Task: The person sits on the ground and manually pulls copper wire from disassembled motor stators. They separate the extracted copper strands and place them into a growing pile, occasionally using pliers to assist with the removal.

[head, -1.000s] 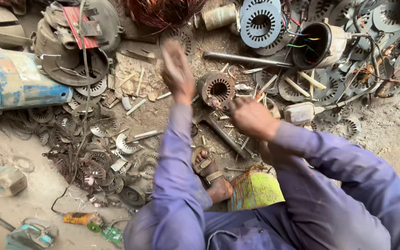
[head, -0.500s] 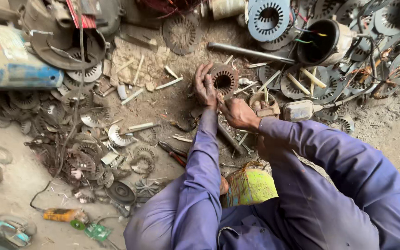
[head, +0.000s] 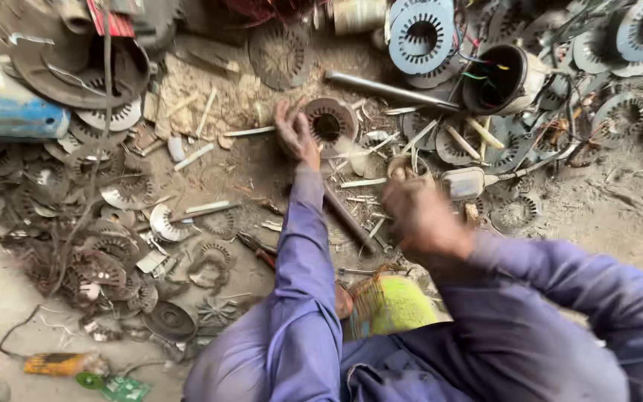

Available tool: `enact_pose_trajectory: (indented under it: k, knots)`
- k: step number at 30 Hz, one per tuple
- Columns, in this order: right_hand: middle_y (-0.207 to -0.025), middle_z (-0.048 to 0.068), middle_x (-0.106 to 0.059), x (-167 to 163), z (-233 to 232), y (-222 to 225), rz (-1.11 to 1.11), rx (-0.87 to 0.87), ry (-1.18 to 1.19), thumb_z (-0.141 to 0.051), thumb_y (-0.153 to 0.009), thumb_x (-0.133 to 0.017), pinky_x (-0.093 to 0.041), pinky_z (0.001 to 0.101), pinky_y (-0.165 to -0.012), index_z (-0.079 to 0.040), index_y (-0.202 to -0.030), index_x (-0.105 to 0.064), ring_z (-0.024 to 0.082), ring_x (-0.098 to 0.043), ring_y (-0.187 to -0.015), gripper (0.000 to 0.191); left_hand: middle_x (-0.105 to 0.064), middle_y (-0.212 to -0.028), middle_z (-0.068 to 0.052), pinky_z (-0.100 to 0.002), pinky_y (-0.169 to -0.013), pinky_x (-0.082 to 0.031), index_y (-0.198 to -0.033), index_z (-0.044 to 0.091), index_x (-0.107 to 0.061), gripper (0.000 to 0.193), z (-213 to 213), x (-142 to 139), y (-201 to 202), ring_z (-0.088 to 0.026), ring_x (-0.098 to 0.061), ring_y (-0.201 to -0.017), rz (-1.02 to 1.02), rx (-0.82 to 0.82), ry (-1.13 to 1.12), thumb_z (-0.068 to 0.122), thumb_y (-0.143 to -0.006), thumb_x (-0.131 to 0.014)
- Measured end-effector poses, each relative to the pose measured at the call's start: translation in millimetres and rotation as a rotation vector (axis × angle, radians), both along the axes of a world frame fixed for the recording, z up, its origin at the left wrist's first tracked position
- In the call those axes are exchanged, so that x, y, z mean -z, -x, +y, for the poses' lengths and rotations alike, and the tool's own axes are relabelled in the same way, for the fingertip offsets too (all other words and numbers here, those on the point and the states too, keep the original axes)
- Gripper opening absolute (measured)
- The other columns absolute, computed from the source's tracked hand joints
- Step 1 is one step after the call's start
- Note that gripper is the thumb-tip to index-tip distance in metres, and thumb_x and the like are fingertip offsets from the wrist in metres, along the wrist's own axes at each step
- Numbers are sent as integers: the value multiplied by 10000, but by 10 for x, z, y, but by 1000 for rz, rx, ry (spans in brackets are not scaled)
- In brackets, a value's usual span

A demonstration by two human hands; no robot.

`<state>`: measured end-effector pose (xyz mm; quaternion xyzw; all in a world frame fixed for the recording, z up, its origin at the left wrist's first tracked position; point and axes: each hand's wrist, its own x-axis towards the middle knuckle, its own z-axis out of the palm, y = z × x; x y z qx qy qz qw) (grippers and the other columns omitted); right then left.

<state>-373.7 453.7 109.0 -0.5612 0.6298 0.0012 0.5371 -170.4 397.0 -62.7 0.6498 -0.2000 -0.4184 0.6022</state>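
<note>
the left hand [head: 295, 134] reaches out over the dirt floor [head: 9, 298], fingers spread a little, fingertips touching the left rim of a small rusty stator ring [head: 329, 120] that lies flat among the scrap; it touches the ring but does not clasp it. the right hand [head: 420, 212] is nearer the body, blurred, curled loosely; whether it holds anything cannot be told. just beyond it lie a small round can [head: 409, 165] and a pale hammer head [head: 464, 182]. a dark metal bar [head: 347, 216] runs slantwise between the two purple sleeves. past the ring a grey rod [head: 388, 89] lies on the ground, with a blue-grey stator [head: 420, 33] and a dark motor housing [head: 496, 78] with coloured wires behind it. left of the arm are heaps of rusty laminations [head: 98, 253], a blue drum [head: 9, 112] and pliers [head: 258, 249]. a yellow-green cloth [head: 396, 305] sits at the knees.
</note>
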Motion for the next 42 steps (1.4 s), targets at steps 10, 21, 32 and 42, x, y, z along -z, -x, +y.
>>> enact_pose_trajectory:
  k: [10, 21, 32, 42]
  knots:
    - [-721, 32, -517, -75, 55, 1498, -137, 73, 712, -264, -1148, -504, -363, 325, -524, -101, -1037, -652, 143, -455, -539, 246, -724, -1209, -127, -433, -1045, -554, -1368, 70, -499, 429, 400, 21, -435, -245, -691, -1165, -358, -150, 10, 365, -1081, -619]
    - [-875, 130, -631, 684, -475, 379, 131, -469, 524, -241, -1068, -443, -510, 426, -672, -63, -1123, -604, 286, -606, -756, 246, -632, -1200, -46, -398, -964, -574, -1386, 127, -477, 480, 260, -311, -530, -203, -644, -1116, -148, -244, 88, 293, -1001, -710]
    - [-1023, 73, -704, 1584, -373, 603, 268, -674, 691, -224, -923, -602, -509, 578, -832, -184, -1090, -657, 266, -651, -932, 181, -668, -1217, -100, -377, -912, -571, -1406, 78, -507, 508, 455, -414, -641, -221, -658, -1062, -197, -255, 129, 308, -1001, -710]
    - [-862, 116, -666, 1504, -280, 287, 325, -638, 529, -209, -973, -583, -510, 433, -647, -132, -1004, -670, 266, -627, -758, 120, -608, -1306, -94, -335, -930, -588, -1429, 66, -478, 525, 390, -752, -649, -174, -648, -1099, -165, -229, 172, 320, -1030, -708]
